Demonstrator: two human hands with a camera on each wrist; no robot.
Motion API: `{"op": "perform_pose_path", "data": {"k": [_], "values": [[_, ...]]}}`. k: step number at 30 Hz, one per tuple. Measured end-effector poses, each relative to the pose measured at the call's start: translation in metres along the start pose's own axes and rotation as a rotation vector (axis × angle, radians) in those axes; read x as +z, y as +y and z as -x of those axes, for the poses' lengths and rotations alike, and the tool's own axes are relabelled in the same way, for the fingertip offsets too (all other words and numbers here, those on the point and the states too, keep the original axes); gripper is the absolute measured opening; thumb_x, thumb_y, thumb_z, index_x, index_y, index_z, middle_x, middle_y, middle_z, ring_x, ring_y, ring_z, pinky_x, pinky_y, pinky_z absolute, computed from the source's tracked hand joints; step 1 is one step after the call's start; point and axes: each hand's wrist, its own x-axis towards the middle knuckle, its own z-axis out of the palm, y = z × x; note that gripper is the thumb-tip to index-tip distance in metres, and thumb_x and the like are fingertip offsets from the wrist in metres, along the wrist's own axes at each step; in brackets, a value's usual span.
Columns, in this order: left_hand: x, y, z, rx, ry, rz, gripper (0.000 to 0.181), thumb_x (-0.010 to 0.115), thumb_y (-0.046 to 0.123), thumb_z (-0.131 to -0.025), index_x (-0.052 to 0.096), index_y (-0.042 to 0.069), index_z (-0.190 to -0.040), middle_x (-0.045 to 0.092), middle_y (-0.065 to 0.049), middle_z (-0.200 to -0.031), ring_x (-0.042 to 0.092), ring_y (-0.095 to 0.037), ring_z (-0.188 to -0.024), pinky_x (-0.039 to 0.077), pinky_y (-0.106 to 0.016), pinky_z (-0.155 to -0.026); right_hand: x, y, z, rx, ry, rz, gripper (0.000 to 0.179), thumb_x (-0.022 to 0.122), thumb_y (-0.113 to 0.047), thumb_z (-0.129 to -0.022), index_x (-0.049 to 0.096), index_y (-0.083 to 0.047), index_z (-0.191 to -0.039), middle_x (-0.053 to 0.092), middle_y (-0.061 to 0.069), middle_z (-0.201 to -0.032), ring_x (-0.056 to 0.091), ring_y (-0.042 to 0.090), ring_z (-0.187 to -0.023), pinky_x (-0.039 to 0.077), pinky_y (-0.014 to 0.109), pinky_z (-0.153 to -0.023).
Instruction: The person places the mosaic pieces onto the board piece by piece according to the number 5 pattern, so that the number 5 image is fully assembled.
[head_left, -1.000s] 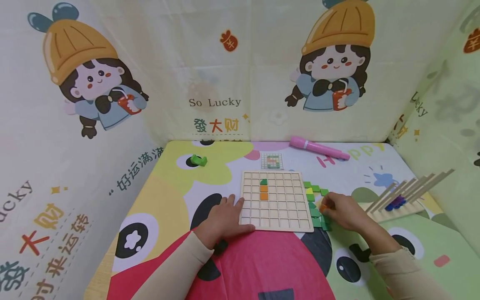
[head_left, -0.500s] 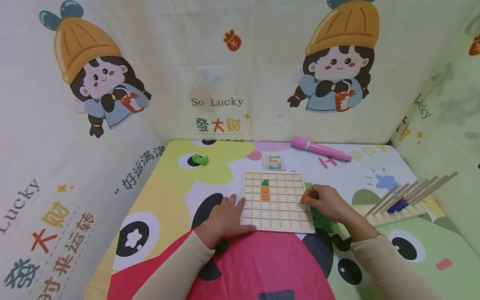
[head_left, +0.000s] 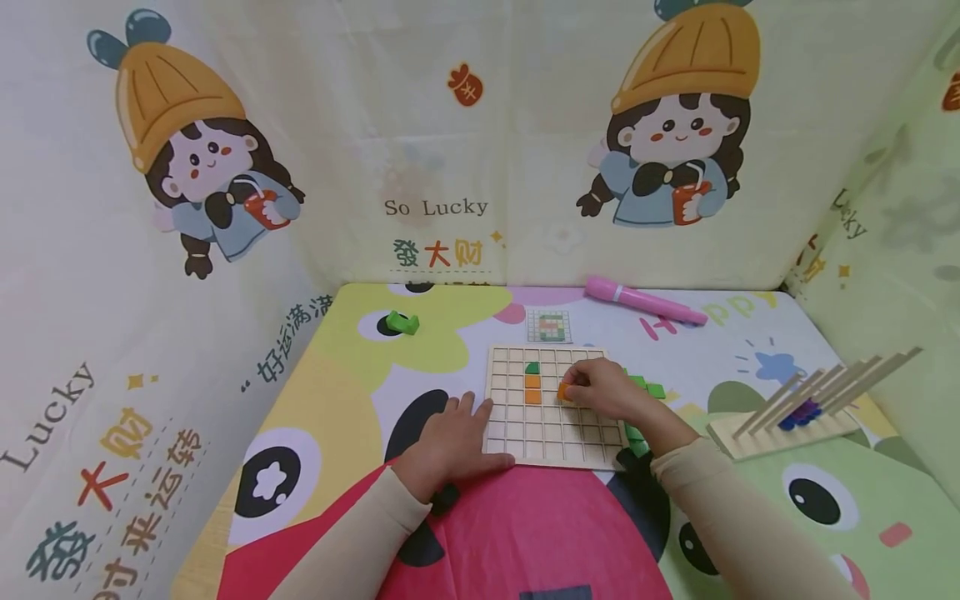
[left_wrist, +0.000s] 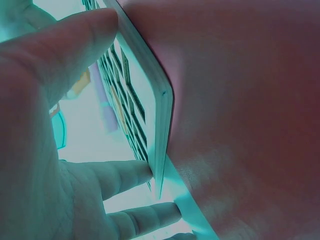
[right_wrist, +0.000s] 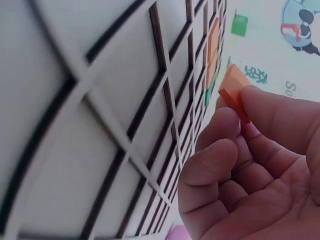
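My right hand [head_left: 603, 388] pinches an orange square tile [right_wrist: 234, 89] between thumb and forefinger, over the upper middle of a wooden grid board [head_left: 525, 433]. In one column of the board sit a green rounded-corner tile [head_left: 532, 367] and, below it, two orange tiles [head_left: 532, 389]. My left hand [head_left: 450, 437] rests at the board's left side with fingers spread. In the left wrist view its thumb [left_wrist: 85, 37] lies along the board's near edge and a fingertip touches the adjoining side.
Green tiles [head_left: 656, 391] lie right of the board, partly hidden by the right forearm. Behind it is a small pattern card [head_left: 550, 326]. A pink marker [head_left: 645, 301] lies at the back, a green piece [head_left: 402, 322] at left, a wooden peg stand [head_left: 783, 429] at right.
From the green tiles on the right, my right hand has carried the orange tile leftward over the board. The left hand stays at the board's side.
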Motion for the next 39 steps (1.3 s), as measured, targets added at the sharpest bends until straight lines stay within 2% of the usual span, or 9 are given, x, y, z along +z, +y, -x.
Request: {"op": "perform_pose_path", "data": {"k": [9, 16, 23, 32, 39], "values": [[0.0, 0.001, 0.0, 0.003, 0.006, -0.004, 0.1, 0.068, 0.074, -0.081, 0.045, 0.014, -0.157, 0.046, -0.014, -0.153, 0.048, -0.034, -0.135, 0.057, -0.048, -0.095, 0.012, -0.011, -0.019, 0.026, -0.038, 0.029, 0.004, 0.069, -0.012, -0.097, 0.072, -0.01, -0.096, 0.068, 0.001, -0.089, 0.057, 0.017, -0.084, 0.046, 0.032, -0.079], [0.003, 0.002, 0.0, 0.007, 0.015, -0.015, 0.1, 0.068, 0.075, -0.081, 0.045, 0.014, -0.157, 0.047, -0.014, -0.152, 0.049, -0.033, -0.132, 0.058, -0.047, -0.094, 0.015, -0.014, -0.021, 0.006, -0.047, 0.108, 0.005, 0.071, -0.013, -0.095, 0.072, -0.009, -0.094, 0.068, 0.0, -0.086, 0.057, 0.017, -0.084, 0.047, 0.034, -0.079], [0.003, 0.002, -0.001, 0.004, 0.015, -0.019, 0.1, 0.067, 0.075, -0.082, 0.044, 0.015, -0.158, 0.046, -0.014, -0.153, 0.048, -0.034, -0.134, 0.056, -0.048, -0.096, 0.017, -0.017, -0.019, 0.012, -0.052, 0.139, 0.006, 0.072, -0.015, -0.096, 0.071, -0.009, -0.095, 0.067, -0.001, -0.087, 0.058, 0.016, -0.083, 0.048, 0.035, -0.079], [0.002, 0.002, -0.001, 0.005, 0.017, -0.019, 0.1, 0.068, 0.074, -0.081, 0.045, 0.015, -0.157, 0.047, -0.014, -0.152, 0.049, -0.034, -0.133, 0.057, -0.048, -0.096, 0.019, -0.02, -0.021, -0.024, -0.038, 0.251, 0.004, 0.073, -0.014, -0.095, 0.07, -0.012, -0.093, 0.07, -0.001, -0.085, 0.058, 0.016, -0.079, 0.049, 0.036, -0.077], [0.001, 0.003, 0.0, 0.007, 0.025, -0.015, 0.099, 0.069, 0.073, -0.08, 0.046, 0.014, -0.157, 0.048, -0.014, -0.151, 0.05, -0.034, -0.132, 0.057, -0.048, -0.094, 0.02, -0.023, -0.019, -0.001, -0.036, 0.292, 0.009, 0.073, -0.013, -0.094, 0.073, -0.009, -0.102, 0.071, 0.002, -0.088, 0.06, 0.018, -0.08, 0.052, 0.039, -0.078]]}}
